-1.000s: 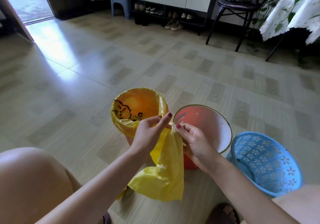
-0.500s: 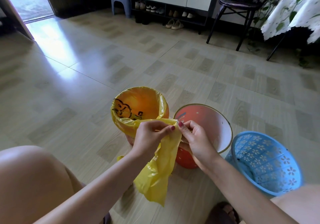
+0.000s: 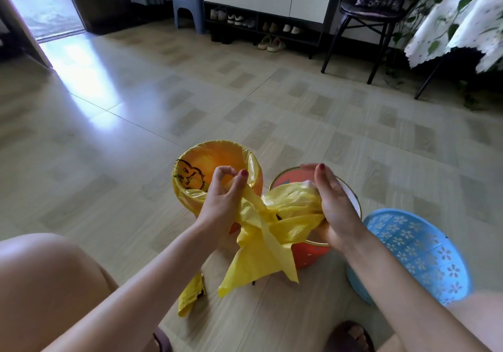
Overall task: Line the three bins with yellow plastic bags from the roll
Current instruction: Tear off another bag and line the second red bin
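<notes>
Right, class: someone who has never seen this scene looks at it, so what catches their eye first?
The bright yellow bag stretched between the left hand and right hand, low in the centre. Behind it stand three bins in a row: the orange bin already lined, the red bin in the middle and the blue basket at right.

Pulling hands apart: left hand (image 3: 221, 199) now pinching one edge of the yellow bag (image 3: 268, 232), right hand (image 3: 333, 207) drawing the other side over the red bin (image 3: 313, 253). Bag mouth spreading open between them, previously hanging bunched. Right fingers straightening. Folded yellow piece (image 3: 190, 296) now showing on the floor.
</notes>
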